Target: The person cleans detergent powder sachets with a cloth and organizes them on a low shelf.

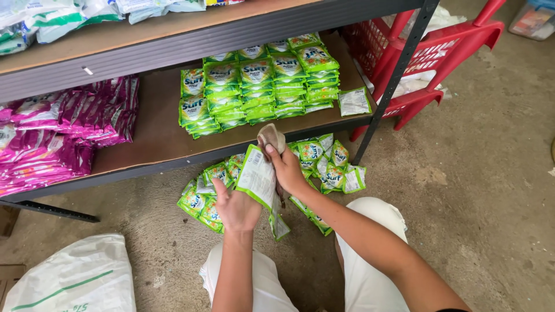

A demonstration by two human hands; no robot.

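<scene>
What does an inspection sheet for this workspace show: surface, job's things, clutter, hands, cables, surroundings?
Surface: stained concrete floor under a dark metal shelf rack.
Job's things: green plastic sachet strip and brownish cloth in hand; loose green sachets on floor; stacked green sachets on shelf.
Clutter: white woven sack.
Hands: left hand grips strip; right hand holds cloth against it.
Cables: nothing seen.
Surroundings: pink sachet piles, red plastic chair.
</scene>
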